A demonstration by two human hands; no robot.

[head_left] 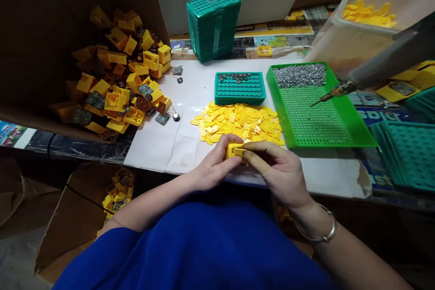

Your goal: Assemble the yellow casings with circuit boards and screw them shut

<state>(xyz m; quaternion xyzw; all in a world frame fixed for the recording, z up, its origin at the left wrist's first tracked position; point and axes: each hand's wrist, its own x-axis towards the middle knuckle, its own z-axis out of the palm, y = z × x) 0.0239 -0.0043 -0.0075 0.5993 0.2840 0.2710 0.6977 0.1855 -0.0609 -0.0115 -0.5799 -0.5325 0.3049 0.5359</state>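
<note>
My left hand is closed around a small yellow plastic housing near the front edge of the table. Thumb and fingertips of my right hand pinch a flat yellow piece against the housing's right side; whether it is seated there I cannot tell. Just beyond both hands lies a heap of flat yellow plastic pieces. Behind the heap sits a teal tray with several small dark round parts on it.
A green tray holds many metal screws; an electric screwdriver hangs over it. At left, a cardboard box spills yellow housings with circuit boards. Teal trays are stacked behind, near a bin at right.
</note>
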